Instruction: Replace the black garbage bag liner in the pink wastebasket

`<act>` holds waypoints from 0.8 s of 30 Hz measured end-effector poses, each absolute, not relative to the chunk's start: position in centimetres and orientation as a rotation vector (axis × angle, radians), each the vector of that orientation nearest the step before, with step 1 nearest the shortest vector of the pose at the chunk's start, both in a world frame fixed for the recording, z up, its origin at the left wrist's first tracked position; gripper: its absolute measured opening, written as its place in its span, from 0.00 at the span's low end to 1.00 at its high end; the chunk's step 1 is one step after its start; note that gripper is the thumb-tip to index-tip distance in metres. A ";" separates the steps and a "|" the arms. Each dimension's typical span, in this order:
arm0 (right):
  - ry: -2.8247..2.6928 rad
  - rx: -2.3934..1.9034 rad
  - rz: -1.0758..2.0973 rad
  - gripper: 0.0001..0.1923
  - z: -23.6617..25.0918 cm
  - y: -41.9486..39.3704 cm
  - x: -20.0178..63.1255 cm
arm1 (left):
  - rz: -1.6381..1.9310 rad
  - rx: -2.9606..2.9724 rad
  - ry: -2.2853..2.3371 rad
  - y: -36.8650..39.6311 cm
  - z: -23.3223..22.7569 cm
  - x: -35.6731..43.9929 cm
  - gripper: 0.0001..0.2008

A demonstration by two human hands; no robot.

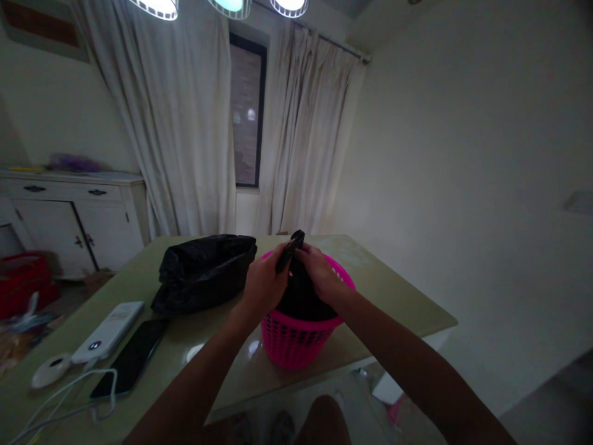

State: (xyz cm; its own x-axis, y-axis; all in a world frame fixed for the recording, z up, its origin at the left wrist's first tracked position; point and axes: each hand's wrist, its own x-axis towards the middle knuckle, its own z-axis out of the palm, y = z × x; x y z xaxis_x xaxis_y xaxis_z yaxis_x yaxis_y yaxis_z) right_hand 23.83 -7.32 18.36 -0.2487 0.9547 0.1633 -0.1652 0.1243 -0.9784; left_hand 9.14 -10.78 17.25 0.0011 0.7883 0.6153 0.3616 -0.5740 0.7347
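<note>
A pink plastic basket (301,346) with slotted walls stands near the front edge of the table, and a black plastic bag (303,300) fills its inside. Above the basket's mouth, my left hand (267,275) and my right hand (320,269) come close together. Both have their fingers closed on the gathered top of this bag, which sticks up between them. Left of the basket, a second black plastic bag (204,281) lies on the table with its mouth spread wide.
On the table's (393,296) left side lie a white power bank (109,330), a dark phone (132,358), a small white rounded device (52,369) and a loose white cable (69,386). Behind are curtains (185,142) and a white cabinet (69,216).
</note>
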 end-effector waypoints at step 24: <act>-2.259 -0.949 0.656 0.16 20.9 -7.7 28.9 | 1.647 2.048 1.263 -9.8 17.3 8.7 0.15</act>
State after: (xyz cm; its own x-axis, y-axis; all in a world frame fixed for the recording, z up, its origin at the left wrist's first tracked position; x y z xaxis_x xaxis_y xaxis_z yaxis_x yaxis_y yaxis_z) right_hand 28.92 -7.65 20.90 -0.5675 0.7541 0.3305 0.4601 0.6234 -0.6323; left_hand 8.73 -9.79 17.33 -0.0003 0.7273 0.6864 0.4745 -0.6041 0.6403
